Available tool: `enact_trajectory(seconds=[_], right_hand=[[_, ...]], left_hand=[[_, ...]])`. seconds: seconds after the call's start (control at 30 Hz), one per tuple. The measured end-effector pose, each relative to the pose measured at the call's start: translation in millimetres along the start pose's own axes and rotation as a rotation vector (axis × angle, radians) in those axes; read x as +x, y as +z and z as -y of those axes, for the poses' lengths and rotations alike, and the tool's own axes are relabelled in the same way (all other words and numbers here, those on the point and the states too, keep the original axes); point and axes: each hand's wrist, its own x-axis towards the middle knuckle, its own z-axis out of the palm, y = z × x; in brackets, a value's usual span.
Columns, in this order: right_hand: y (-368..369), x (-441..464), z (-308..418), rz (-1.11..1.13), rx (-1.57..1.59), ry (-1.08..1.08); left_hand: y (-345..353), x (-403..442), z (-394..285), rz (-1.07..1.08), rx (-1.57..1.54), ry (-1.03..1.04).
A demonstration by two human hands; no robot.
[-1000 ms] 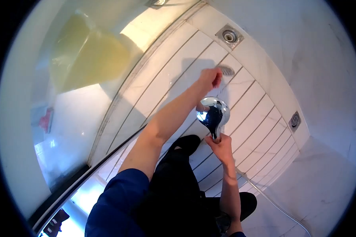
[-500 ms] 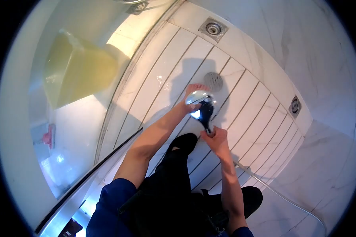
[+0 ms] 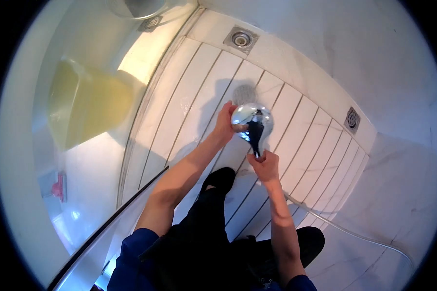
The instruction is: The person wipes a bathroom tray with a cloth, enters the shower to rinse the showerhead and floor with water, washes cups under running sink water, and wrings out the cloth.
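A round chrome shower head (image 3: 253, 121) is held over the white striped floor (image 3: 296, 140), its shiny back facing up. The fingers of my right hand (image 3: 267, 166) are wrapped round its handle. My left hand (image 3: 225, 121) is at the left edge of the head; its fingers are partly hidden, so whether it grips the head is unclear. Just beyond the head, a round grey perforated disc (image 3: 245, 94) shows on the floor. A pale hose (image 3: 354, 231) runs from near my right forearm to the lower right.
Square metal drains lie at the top (image 3: 241, 40) and right (image 3: 352, 119). A glass panel with a dark edge (image 3: 107, 224) stands at the left. Beyond the glass are a yellow translucent shape (image 3: 90, 104) and a pink object (image 3: 58, 187). Black shoes are below.
My left hand has drawn back from near the round disc to the side of the shower head. The view has shifted, and floor and drains now sit further left.
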Motion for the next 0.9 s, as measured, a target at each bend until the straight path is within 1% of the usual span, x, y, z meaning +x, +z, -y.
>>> enact_trajectory(seconds=[0.03, 0.07, 0.1, 0.13, 0.17, 0.2, 0.23, 0.27, 0.3, 0.33, 0.37, 0.4, 0.43, 0.47, 0.53, 0.57, 0.6, 0.63, 0.67, 0.7, 0.73, 0.77, 0.8, 0.83, 0.87, 0.9], right_hand=[[-3, 3, -5, -0.039, 0.037, 0.079], [-1, 8, -30, -0.092, 0.020, 0.100], [-10, 9, -36, -0.050, 0.105, 0.177], [-19, 8, -41, 0.000, 0.188, 0.256], [-30, 7, -52, 0.062, 0.340, 0.268], [-43, 4, -58, 0.123, 0.490, 0.285], [-56, 0, -66, 0.049, 0.726, 0.244], [-75, -2, -65, 0.078, 1.220, 0.154], [-86, 7, -97, -0.120, 1.609, 0.173], [-101, 16, -79, -0.082, 1.609, 0.101], [-109, 34, -94, -0.248, 1.451, 0.120], [-110, 53, -59, -0.232, 1.298, -0.026], [-107, 81, -66, -0.188, 1.204, -0.110], [-112, 94, -58, -0.076, 1.213, -0.084], [-132, 131, -89, 0.526, 1.562, 0.000], [-127, 125, -68, 0.349, 1.455, -0.041], [-121, 111, -28, 0.170, 1.340, -0.077], [-115, 90, 15, -0.123, 1.483, 0.112], [-117, 89, -8, 0.071, 1.491, -0.033], [-113, 88, -9, -0.099, 1.019, 0.122], [-99, 90, -9, -0.285, 0.569, 0.045], [-86, 92, -9, -0.492, 0.096, 0.066], [-76, 90, -6, -0.674, -0.497, -0.311], [-72, 91, -2, -0.695, -0.501, -0.306], [-73, 90, 7, -0.496, -0.651, -0.327], [-84, 87, 11, -0.307, -0.809, -0.313]], left_hand=[[30, -22, -7, 0.106, -0.010, -0.025], [48, -37, -7, 0.213, -0.019, -0.052], [53, -41, 6, 0.269, 0.022, -0.073], [71, -44, 20, 0.213, 0.191, -0.058], [95, -53, 20, 0.213, 0.438, -0.070], [99, -50, 33, 0.220, 0.497, 0.006], [101, -43, 44, 0.333, 0.451, 0.029], [115, -48, 39, 0.419, 0.470, -0.009], [126, -47, 43, 0.437, 0.488, -0.025], [135, -47, 49, 0.453, 0.511, -0.045], [142, -49, 52, 0.492, 0.528, -0.058], [148, -49, 55, 0.535, 0.550, -0.070], [152, -46, 61, 0.589, 0.506, -0.099], [149, -42, 67, 0.598, 0.512, -0.134], [149, -42, 68, 0.475, 0.521, -0.105], [145, -38, 65, 0.393, 0.492, -0.033], [139, -32, 64, 0.314, 0.462, 0.036], [133, -23, 65, 0.218, 0.317, 0.074], [138, -23, 61, 0.219, 0.317, 0.070], [143, -27, 55, 0.238, 0.286, 0.042], [147, -30, 51, 0.255, 0.254, 0.016], [144, -24, 58, 0.179, 0.360, -0.158], [145, -28, 62, 0.185, 0.365, -0.165], [146, -31, 65, 0.219, 0.209, -0.120], [151, -30, 69, 0.260, 0.051, -0.087], [148, -28, 69, 0.392, 0.029, -0.207]])
